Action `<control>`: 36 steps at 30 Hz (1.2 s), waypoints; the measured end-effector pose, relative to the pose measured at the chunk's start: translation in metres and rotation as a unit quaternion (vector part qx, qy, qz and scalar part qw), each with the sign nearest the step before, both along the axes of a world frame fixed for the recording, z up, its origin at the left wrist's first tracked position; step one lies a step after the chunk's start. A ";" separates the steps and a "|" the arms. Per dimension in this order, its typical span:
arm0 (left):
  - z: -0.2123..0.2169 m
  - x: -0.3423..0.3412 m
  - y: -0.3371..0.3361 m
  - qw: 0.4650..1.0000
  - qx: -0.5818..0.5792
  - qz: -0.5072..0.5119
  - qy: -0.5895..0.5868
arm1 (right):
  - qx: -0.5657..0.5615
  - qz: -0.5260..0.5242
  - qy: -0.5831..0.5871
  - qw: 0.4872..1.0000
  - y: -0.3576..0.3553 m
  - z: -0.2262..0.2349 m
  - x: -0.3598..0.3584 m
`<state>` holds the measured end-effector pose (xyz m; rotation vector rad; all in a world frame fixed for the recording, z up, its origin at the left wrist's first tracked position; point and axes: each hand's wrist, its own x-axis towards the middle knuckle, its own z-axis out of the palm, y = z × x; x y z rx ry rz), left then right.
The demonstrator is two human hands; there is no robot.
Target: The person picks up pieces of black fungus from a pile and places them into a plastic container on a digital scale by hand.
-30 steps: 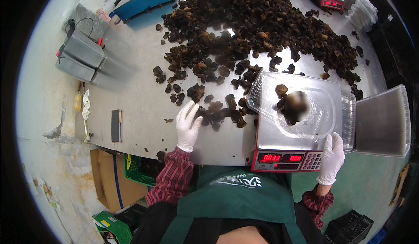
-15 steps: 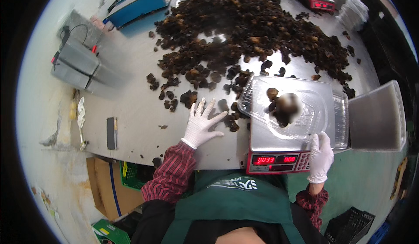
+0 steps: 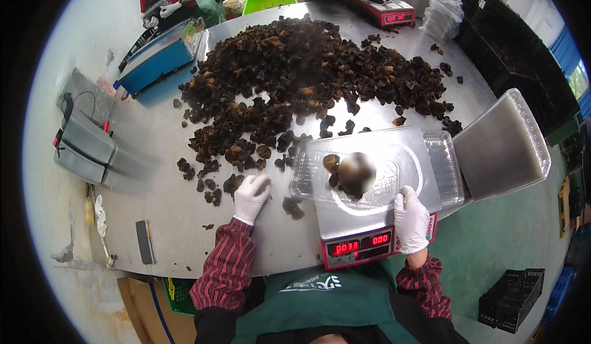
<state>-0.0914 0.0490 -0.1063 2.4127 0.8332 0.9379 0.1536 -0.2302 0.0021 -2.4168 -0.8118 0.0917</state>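
Observation:
Several dark wood ear mushrooms point(image 3: 353, 191) lie in a clear plastic tray point(image 3: 299, 170), which rests on the metal plate of a red digital scale point(image 3: 369, 243). A blurry pale spot covers part of them. My right hand point(image 3: 411, 221), in a white glove, has its fingers curled at the tray's near right edge. Left of the scale, my gloved left hand point(image 3: 251, 198) is low over the table with its fingers curled in; what they hold is hidden. One mushroom piece point(image 3: 233, 184) shows beside its knuckles, and a blurred one point(image 3: 293, 207) lies between hand and scale.
A big mushroom heap point(image 3: 289, 67) covers the table's middle. Stacked clear trays point(image 3: 502, 150) stand right of the scale. At left are grey metal containers point(image 3: 89, 147) and a dark flat bar point(image 3: 144, 241). Two other people work at the far side, one by another red scale point(image 3: 394, 17).
My left hand's spread fingers have curled in. My right hand stays by the tray. The view has tilted up, bringing the far side and two people into sight.

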 end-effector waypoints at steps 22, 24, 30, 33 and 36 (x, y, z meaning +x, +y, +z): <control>0.110 0.117 -0.069 0.950 0.118 -0.272 0.102 | 0.031 0.096 -0.105 0.989 0.008 0.001 0.021; 0.109 0.119 -0.071 0.952 0.122 -0.263 0.099 | 0.076 0.171 -0.148 0.971 0.028 0.013 0.039; 0.108 0.127 -0.071 0.948 0.132 -0.277 0.083 | 0.042 0.425 -0.153 0.891 0.092 0.011 0.089; 0.105 0.125 -0.072 0.952 0.122 -0.271 0.070 | 0.007 0.476 -0.180 0.861 0.104 0.008 0.088; 0.109 0.123 -0.070 0.952 0.123 -0.272 0.064 | 0.035 0.493 -0.207 0.844 0.108 0.001 0.091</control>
